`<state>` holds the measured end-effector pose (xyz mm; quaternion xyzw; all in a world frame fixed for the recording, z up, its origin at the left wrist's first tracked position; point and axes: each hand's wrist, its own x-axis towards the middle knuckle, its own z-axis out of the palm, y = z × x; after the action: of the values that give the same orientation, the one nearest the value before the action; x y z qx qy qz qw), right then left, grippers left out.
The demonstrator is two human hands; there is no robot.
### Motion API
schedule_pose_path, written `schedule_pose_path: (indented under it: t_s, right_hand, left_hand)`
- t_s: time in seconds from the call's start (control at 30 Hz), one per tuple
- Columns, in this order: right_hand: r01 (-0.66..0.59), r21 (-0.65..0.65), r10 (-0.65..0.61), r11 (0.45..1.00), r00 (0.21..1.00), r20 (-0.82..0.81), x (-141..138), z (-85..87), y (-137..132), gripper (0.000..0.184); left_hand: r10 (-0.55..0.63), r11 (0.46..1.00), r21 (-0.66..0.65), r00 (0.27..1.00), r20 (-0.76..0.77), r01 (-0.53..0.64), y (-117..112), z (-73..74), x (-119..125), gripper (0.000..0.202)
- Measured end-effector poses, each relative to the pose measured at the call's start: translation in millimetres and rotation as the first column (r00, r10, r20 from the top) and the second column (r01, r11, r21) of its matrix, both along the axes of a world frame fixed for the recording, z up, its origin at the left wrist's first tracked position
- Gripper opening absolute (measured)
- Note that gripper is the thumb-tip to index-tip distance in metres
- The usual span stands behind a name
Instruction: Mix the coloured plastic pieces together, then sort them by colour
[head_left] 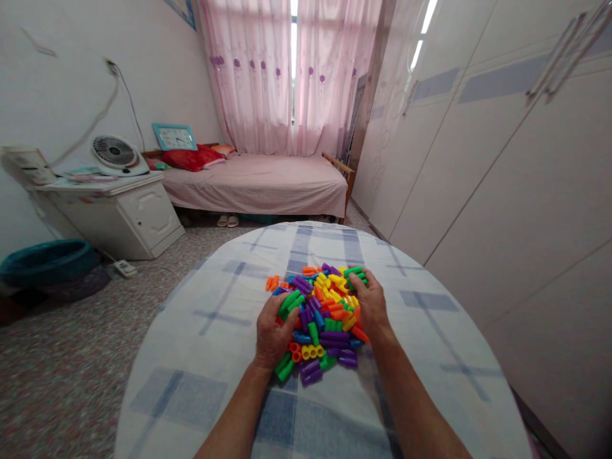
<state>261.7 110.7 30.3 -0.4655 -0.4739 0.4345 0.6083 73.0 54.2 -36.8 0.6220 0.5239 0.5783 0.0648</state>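
Coloured plastic tubes [322,319] are hemmed into a heap at the middle of the surface [430,331] by the left hand [272,335] and right hand [370,305], apparently against rolling. The fingers are curled on it, though whether anything is grasped cannot be told.

Tube pile [321,319] sits mid-table [215,382] — my left hand [272,335] against its left edge, right hand [370,306] against its right. Bed [258,182] beyond the table. Cabinet [119,217] far left, fan [115,153] on it — wardrobe [502,191] along the right.
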Motion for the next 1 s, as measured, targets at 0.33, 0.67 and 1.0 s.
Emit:
schedule_pose_path:
  t_s: [0.33,0.67,1.0]
  right_hand:
    - [-0.247,0.132,0.169,0.960,0.886,0.432,-0.9,1.1,-4.7,0.035]
    - [0.196,0.011,-0.163,0.981,0.785,0.598,72.8,-63.5,73.1,0.057]
    - [-0.102,-0.036,0.104,0.994,0.810,0.578,41.0,-68.5,63.9,0.053]
  left_hand:
    - [0.120,0.989,0.085,0.993,0.011,-0.121,3.2,-0.2,-5.3,0.029]
    - [0.299,0.937,-0.264,0.917,0.263,-0.230,18.3,-22.4,-19.6,0.047]
    - [0.173,0.947,-0.312,0.943,0.284,-0.080,19.3,-19.8,-19.8,0.046]
